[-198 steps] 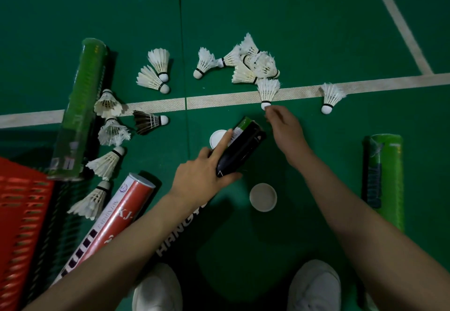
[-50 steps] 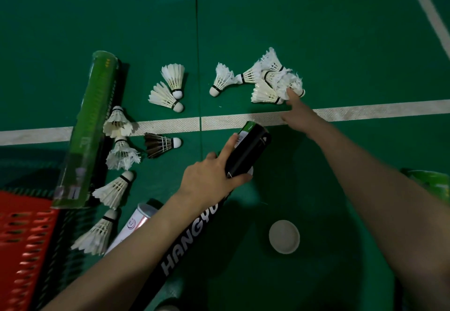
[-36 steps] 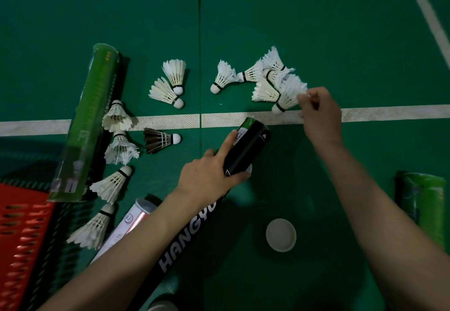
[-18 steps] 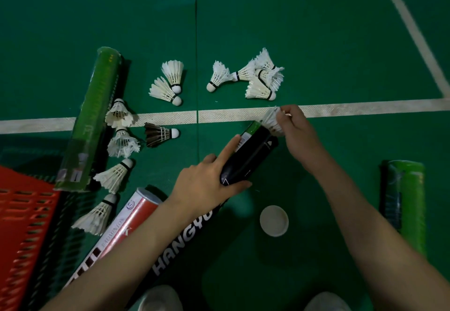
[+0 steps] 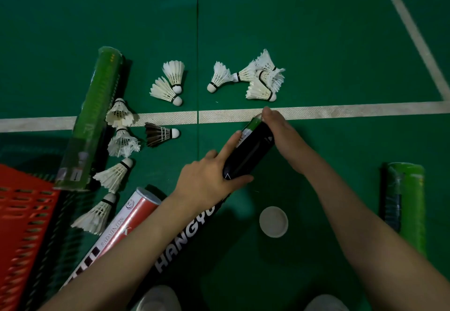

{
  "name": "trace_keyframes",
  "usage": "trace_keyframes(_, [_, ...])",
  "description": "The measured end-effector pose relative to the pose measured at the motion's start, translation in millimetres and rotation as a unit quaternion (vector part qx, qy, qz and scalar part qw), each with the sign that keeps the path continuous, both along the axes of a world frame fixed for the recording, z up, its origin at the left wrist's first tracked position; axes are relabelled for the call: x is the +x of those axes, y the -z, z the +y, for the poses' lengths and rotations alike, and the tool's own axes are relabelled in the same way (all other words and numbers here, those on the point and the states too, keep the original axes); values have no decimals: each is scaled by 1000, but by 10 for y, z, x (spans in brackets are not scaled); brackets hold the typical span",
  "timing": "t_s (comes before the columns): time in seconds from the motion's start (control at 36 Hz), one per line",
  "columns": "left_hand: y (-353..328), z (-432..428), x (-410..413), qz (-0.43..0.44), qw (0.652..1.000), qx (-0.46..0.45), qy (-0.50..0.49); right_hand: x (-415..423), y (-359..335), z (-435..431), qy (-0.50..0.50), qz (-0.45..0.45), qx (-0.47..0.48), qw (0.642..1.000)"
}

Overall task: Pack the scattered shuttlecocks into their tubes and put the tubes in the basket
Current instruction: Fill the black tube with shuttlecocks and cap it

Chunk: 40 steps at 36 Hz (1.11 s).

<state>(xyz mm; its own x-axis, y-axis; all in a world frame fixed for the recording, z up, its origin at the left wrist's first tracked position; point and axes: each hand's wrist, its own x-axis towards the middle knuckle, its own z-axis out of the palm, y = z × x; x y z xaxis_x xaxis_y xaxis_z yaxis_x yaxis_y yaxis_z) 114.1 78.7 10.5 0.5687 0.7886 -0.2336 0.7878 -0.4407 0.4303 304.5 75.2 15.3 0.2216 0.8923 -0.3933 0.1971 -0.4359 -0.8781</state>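
My left hand (image 5: 209, 179) grips a black shuttlecock tube (image 5: 248, 154) that lies tilted on the green floor, its open end toward the white line. My right hand (image 5: 280, 132) covers that open end, its fingers pressing at the mouth; only a sliver of white shows there. A cluster of white shuttlecocks (image 5: 260, 84) lies just beyond the line. Two more shuttlecocks (image 5: 170, 84) lie further left. A dark-feathered shuttlecock (image 5: 158, 135) and several white ones (image 5: 119, 140) lie along a green tube (image 5: 95, 115) at the left. The red basket (image 5: 22, 225) is at the lower left.
A red and white tube (image 5: 126, 220) lies beside the basket under my left forearm. Another green tube (image 5: 406, 203) lies at the right. A round white cap (image 5: 274, 221) sits on the floor between my arms. My shoes (image 5: 155, 298) show at the bottom edge.
My right hand took a white shuttlecock from the cluster, brought it to the black tube's mouth and now presses over the opening. My left hand has kept hold of the tube.
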Motion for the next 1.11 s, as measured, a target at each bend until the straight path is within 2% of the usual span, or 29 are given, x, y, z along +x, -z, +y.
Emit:
trace_keyframes(0.17, [110,201,-5,16,999,-28,-42,31,158,266,75,-41,22,996])
trace_keyframes(0.33, [202,384,-116,45,997,-46,-51,188,499,712,-31,-210,-29,977])
trace_keyframes(0.47, [283,465,-165,40,995,-70,-55,219,624,1023,-132,-373,-98,913])
trace_keyframes(0.58, [311,520,-167,36,995,-86,-42,230,609,1137,-180,-453,-135,863])
trace_keyframes(0.64, [323,537,-160,40,995,-86,-39,246,665,1147,-184,-451,-139,862])
trace_keyframes(0.69, [334,550,-153,41,995,-86,-40,247,693,1126,-161,-428,-128,880])
trace_keyframes(0.81, [349,543,-136,38,994,-91,-43,280,701,1101,-114,-449,-39,886])
trace_keyframes(0.89, [346,503,-136,39,994,-90,-40,294,680,1057,-41,-379,5,925])
trace_keyframes(0.97, [326,455,-150,40,995,-87,-40,344,637,959,-4,-346,21,938])
trace_keyframes(1.06, [292,407,-167,35,995,-83,-41,347,580,813,-16,-361,52,931])
trace_keyframes(1.11, [268,362,-185,29,996,-77,-44,312,549,715,16,-371,107,922])
